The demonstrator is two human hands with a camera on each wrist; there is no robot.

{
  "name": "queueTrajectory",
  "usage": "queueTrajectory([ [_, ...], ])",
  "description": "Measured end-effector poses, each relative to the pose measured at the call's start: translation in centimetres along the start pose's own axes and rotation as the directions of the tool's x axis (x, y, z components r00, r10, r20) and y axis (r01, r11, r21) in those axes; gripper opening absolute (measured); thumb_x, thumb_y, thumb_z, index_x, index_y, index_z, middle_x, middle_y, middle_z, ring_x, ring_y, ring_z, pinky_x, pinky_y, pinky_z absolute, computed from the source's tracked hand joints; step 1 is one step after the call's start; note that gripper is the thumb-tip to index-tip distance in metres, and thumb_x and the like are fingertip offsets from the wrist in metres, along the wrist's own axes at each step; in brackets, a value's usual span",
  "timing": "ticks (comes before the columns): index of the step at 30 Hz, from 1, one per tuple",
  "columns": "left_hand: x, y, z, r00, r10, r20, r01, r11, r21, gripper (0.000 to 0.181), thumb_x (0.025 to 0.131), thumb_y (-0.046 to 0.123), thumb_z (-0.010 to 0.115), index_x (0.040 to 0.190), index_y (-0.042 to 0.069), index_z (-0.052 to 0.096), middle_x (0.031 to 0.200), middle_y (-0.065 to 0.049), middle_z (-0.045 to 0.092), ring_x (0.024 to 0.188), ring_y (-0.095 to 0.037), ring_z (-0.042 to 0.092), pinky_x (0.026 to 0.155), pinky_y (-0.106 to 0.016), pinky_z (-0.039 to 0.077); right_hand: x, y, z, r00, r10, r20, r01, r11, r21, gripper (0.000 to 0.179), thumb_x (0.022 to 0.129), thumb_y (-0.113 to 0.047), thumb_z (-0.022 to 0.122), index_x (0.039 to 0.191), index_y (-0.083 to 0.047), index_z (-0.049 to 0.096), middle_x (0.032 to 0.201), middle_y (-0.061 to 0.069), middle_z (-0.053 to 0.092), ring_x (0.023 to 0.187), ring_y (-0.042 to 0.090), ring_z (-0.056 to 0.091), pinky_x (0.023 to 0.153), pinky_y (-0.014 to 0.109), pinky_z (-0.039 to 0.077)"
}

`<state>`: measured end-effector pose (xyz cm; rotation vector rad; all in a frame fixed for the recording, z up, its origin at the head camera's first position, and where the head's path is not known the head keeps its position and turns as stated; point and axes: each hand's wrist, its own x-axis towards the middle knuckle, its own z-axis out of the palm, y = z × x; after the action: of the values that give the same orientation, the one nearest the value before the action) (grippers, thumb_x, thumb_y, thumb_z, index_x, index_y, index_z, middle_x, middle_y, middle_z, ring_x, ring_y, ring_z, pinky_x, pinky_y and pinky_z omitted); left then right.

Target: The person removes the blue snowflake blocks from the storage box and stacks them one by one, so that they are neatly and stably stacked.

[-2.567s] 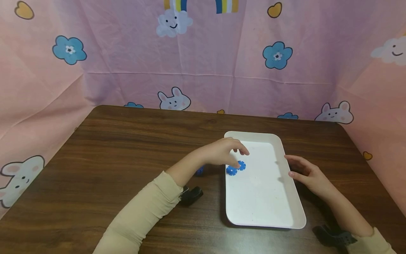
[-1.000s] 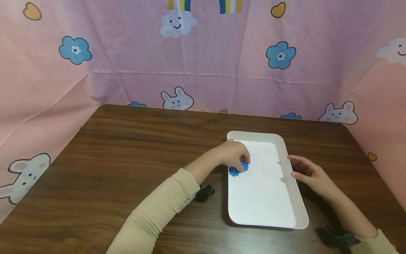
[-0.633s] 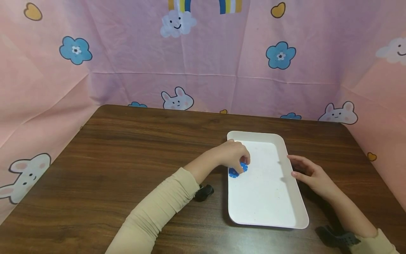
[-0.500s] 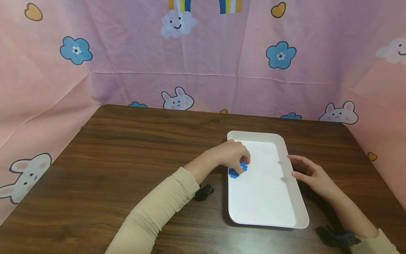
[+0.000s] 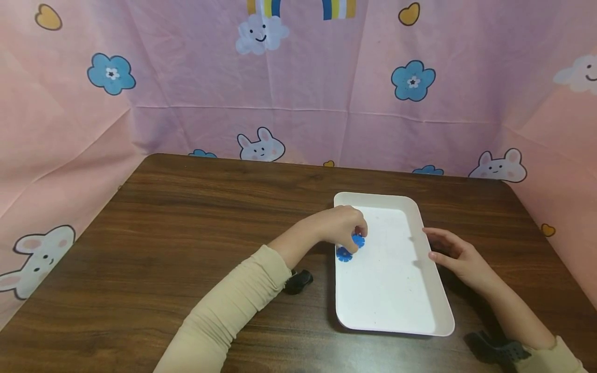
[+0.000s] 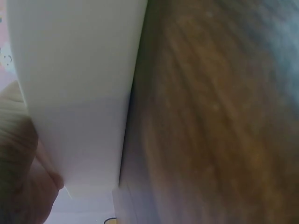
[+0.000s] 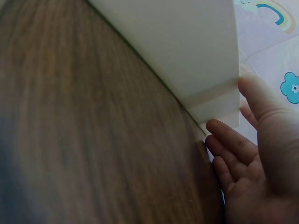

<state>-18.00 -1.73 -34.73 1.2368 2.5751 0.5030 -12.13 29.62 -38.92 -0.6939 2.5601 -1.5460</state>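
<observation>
Two blue notched snowflake discs are at the left side of a shallow white tray (image 5: 387,290). My left hand (image 5: 342,225) reaches over the tray's left wall, thumb and fingers curled down, and pinches the farther disc (image 5: 358,240), partly hidden by the thumb. Just below the thumb is the nearer disc (image 5: 344,254). In the left wrist view the tray's outer wall (image 6: 74,70) hides the fingertips. My right hand (image 5: 459,256) touches the tray's right side with relaxed fingers. The right wrist view shows its thumb (image 7: 252,93) at the rim and the other fingers beside the outer wall.
The tray stands on a brown wood-grain table (image 5: 210,207), right of its middle. Black wrist straps (image 5: 298,282) are on both forearms. Behind the table and along its sides hangs a pink printed cloth (image 5: 303,77).
My left hand has come down from above the discs, and its fingers have closed on the farther one, which has tilted slightly. The right hand has stayed at the tray's side.
</observation>
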Motion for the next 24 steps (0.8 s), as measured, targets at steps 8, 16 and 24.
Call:
queueTrajectory([
  [8, -0.2, -0.3, -0.4, 1.0, 0.006, -0.014, -0.006, 0.999, -0.048, 0.032, 0.076, 0.021, 0.079, 0.105, 0.008, 0.073, 0.096, 0.001, 0.064, 0.087, -0.009, 0.057, 0.074, -0.017, 0.046, 0.0, -0.1, 0.0, 1.0, 0.011, -0.002, -0.011, 0.999, -0.032, 0.049, 0.09, 0.001, 0.062, 0.136, 0.0, 0.046, 0.122, -0.016, 0.053, 0.106, -0.003, 0.053, 0.081, 0.016, 0.045],
  [16, -0.4, -0.7, -0.5, 0.999, 0.018, -0.034, -0.022, 0.991, -0.131, 0.032, 0.075, 0.017, 0.079, 0.105, 0.007, 0.073, 0.094, 0.002, 0.062, 0.083, -0.008, 0.057, 0.068, -0.015, 0.047, -0.1, -0.2, 0.0, 0.999, 0.032, 0.001, -0.032, 0.999, -0.042, 0.048, 0.091, -0.002, 0.062, 0.136, -0.001, 0.046, 0.122, -0.013, 0.054, 0.106, -0.003, 0.053, 0.081, 0.017, 0.046],
  [24, -1.5, -0.6, -1.3, 0.995, 0.057, -0.077, -0.069, 0.983, -0.167, 0.034, 0.076, 0.013, 0.079, 0.108, 0.004, 0.071, 0.099, -0.001, 0.061, 0.082, -0.009, 0.056, 0.068, -0.016, 0.047, -0.1, 0.1, -0.1, 1.0, 0.031, -0.001, -0.031, 0.998, -0.047, 0.048, 0.091, -0.003, 0.062, 0.136, -0.001, 0.047, 0.122, -0.011, 0.054, 0.106, -0.002, 0.053, 0.081, 0.017, 0.045],
])
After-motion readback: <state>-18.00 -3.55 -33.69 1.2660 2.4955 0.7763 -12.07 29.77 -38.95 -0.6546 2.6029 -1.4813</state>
